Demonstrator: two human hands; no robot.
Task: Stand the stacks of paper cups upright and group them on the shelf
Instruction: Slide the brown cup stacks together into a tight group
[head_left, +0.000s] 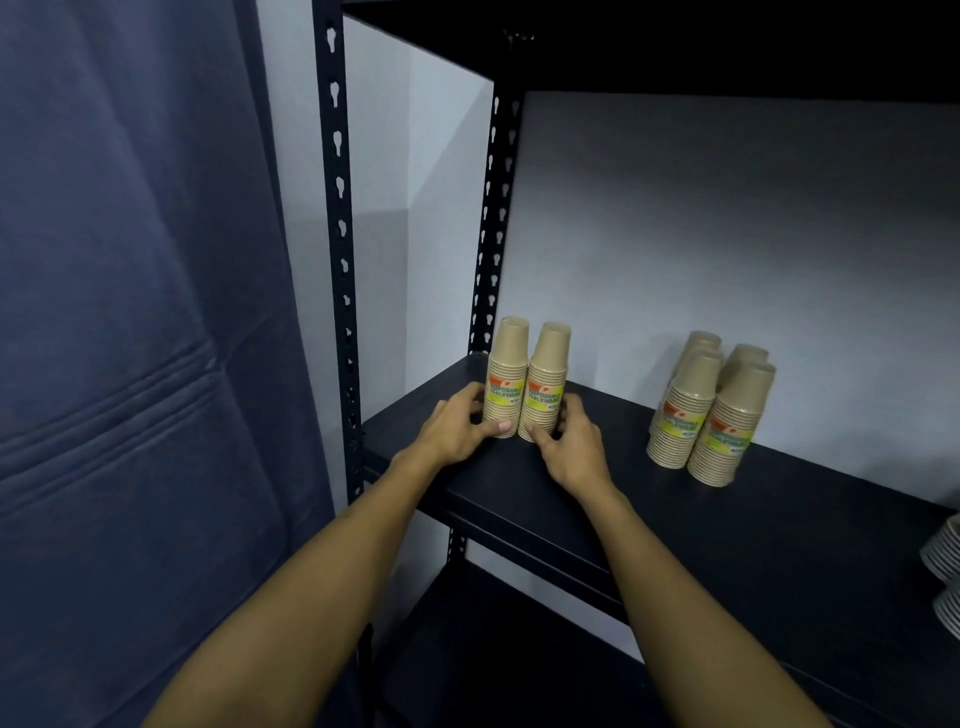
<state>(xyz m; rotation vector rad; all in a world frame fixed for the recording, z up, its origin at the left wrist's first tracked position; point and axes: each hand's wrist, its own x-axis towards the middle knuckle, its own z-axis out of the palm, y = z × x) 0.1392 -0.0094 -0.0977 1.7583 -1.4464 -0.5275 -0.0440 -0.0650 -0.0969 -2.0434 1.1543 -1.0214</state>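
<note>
This looks like a storeroom or stock corner. A black metal rack (340, 218) of boltless uprights with keyhole slots stands against a plain pale wall (727, 223), its dark shelf (779, 530) holding shrink-wrapped stacks of paper cups (527, 387) with retail labels, more of the same (711, 410) further along, and piles of white disposable plates (945, 561) at the far right edge. A heavy blue curtain (130, 312) hangs just left of the rack.

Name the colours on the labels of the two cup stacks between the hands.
Yellow-green with orange print on the labels of tan stacks; the head view, the only one, shows it.
</note>
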